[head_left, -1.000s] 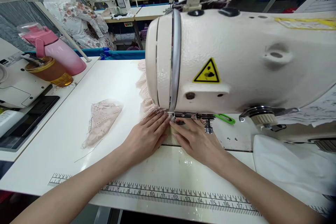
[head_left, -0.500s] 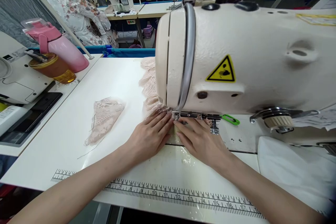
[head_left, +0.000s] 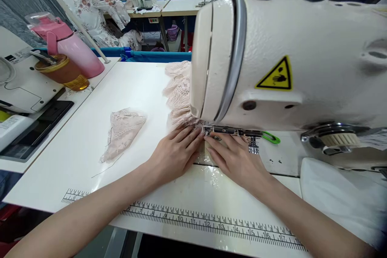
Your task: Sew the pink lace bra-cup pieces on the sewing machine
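Gathered pale pink lace fabric (head_left: 180,94) lies on the table and runs to the needle area of the sewing machine (head_left: 272,60). My left hand (head_left: 177,149) rests flat with its fingers stretched over the near end of the lace, left of the presser foot (head_left: 207,130). My right hand (head_left: 237,155) lies flat on the machine bed, fingertips just right of the foot and partly beneath the metal attachment (head_left: 232,131). The machine head hides part of the lace. A separate lace piece (head_left: 123,133) with a loose thread sits to the left.
A printed ruler (head_left: 193,219) runs along the table's front edge. At left stand a pink bottle (head_left: 75,54), an amber cup (head_left: 65,72) and a dark phone-like slab (head_left: 42,127). White cloth (head_left: 335,197) lies at right. A person in a floral top (head_left: 90,12) sits beyond.
The view has shifted slightly, so the machine appears farther right. Both hands keep nearly the same place by the presser foot. The seated person has changed posture a little.
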Demonstrator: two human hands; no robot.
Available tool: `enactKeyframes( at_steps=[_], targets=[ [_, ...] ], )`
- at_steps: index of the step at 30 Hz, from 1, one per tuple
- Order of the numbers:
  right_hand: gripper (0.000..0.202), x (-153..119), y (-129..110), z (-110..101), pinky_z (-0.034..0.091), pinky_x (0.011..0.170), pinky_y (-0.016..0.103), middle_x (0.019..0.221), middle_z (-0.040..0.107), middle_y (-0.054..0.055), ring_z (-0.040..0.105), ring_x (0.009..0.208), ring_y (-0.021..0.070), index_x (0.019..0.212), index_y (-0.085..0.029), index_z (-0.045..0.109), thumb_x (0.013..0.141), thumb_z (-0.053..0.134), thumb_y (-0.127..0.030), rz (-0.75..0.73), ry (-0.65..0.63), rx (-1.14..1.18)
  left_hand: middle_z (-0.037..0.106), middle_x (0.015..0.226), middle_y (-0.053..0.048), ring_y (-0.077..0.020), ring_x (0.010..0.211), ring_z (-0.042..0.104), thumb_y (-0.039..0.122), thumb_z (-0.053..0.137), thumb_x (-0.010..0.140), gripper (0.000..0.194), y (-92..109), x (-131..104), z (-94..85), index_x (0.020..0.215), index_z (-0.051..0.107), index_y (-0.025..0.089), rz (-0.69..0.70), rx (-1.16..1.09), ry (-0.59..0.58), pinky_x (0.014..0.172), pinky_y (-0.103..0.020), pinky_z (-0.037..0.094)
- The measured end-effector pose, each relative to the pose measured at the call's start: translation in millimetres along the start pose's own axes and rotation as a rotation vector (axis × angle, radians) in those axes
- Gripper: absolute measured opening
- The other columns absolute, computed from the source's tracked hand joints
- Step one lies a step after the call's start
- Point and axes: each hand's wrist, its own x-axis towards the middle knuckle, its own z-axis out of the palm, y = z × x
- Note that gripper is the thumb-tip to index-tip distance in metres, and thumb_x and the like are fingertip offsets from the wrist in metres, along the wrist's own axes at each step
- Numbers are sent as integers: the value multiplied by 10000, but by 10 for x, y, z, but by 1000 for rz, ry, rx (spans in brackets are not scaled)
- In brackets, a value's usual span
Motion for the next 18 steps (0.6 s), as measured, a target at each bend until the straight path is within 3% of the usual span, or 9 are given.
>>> enactKeyframes(
  at_steps=[6,11,18],
  targets=[
    [272,-48,21,31,400,775,333,1146,677,34,595,901,181,1178,-224,652,909,609,-226,-13,-8,-68,589,1344,-121,-274,1276,537,284,423,994,416,-7,11,-11,1318,553,57,-12,-24,-6,1078,-435,460],
    [273,-7,7,-1,401,735,320,1081,698,72,605,862,173,1170,-159,664,942,556,-263,-13,15,-75,606,1326,-118,-281,1289,524,283,415,993,409,-18,23,-23,1313,561,73,-19,-33,-29,1070,-441,459],
    [294,-50,76,56,407,891,384,1062,709,61,614,865,199,1200,-252,651,964,482,-303,130,-40,65,568,1374,-114,-296,1343,460,324,423,985,453,-29,23,-17,1350,526,76,-24,-22,-68,1094,-451,420]
  ],
)
